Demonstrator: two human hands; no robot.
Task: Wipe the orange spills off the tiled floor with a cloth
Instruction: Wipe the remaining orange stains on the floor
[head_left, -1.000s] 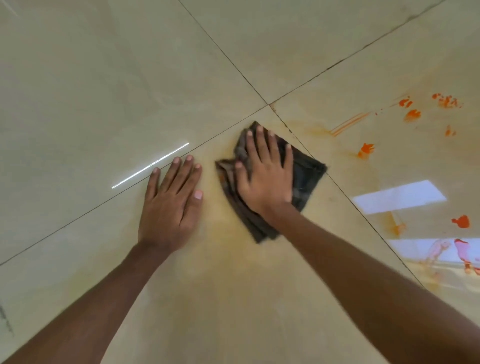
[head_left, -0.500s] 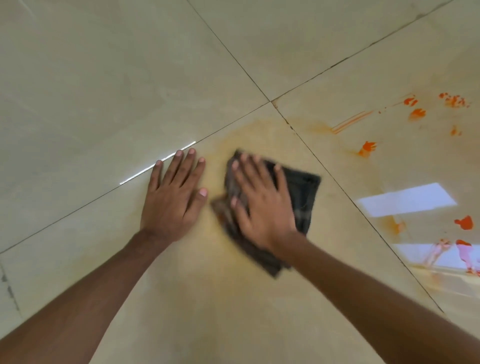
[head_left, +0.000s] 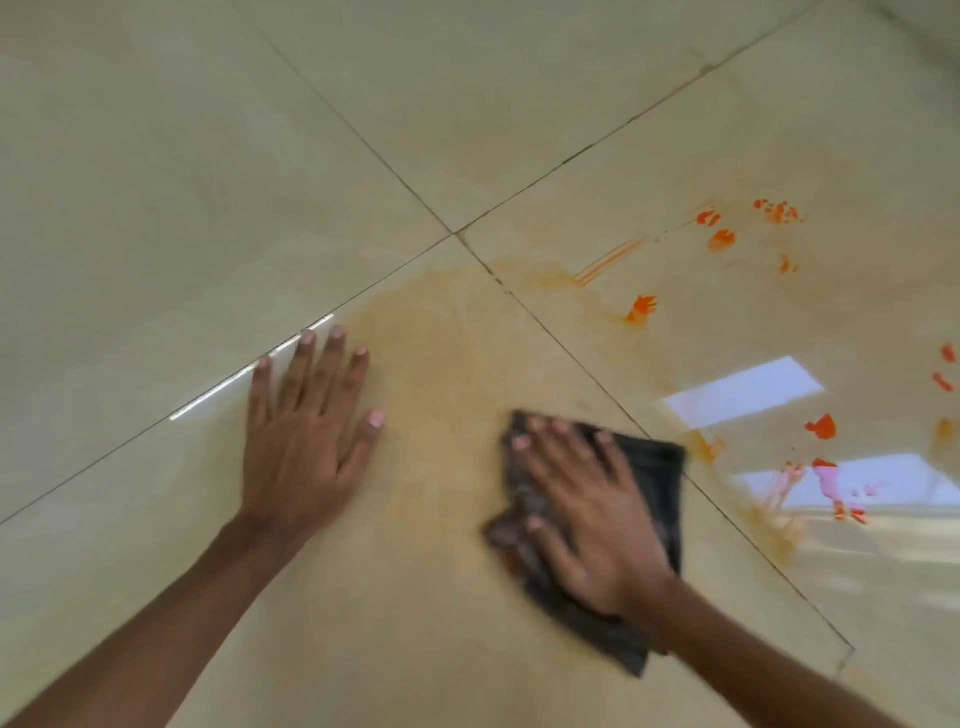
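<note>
A dark folded cloth (head_left: 657, 478) lies flat on the beige tiled floor (head_left: 156, 182), blurred by motion. My right hand (head_left: 587, 514) presses on it with fingers spread, near the grout line at lower right. My left hand (head_left: 306, 436) rests flat on the floor to the left, fingers apart, holding nothing. A pale orange smear (head_left: 441, 332) covers the tile between and beyond my hands. Bright orange spills remain on the right-hand tile: one blot (head_left: 641, 307), a cluster (head_left: 722, 239) farther back, and more blots (head_left: 821, 426) at the right edge.
Dark grout lines cross at a junction (head_left: 457, 234) ahead of my hands. Bright window reflections (head_left: 743, 389) lie on the right tile among the spills. A thin light streak (head_left: 223, 389) runs beside my left fingertips.
My right hand has dragged the cloth back toward me and to the right, away from the grout junction, uncovering the pale orange smear. My left hand has stayed planted.
</note>
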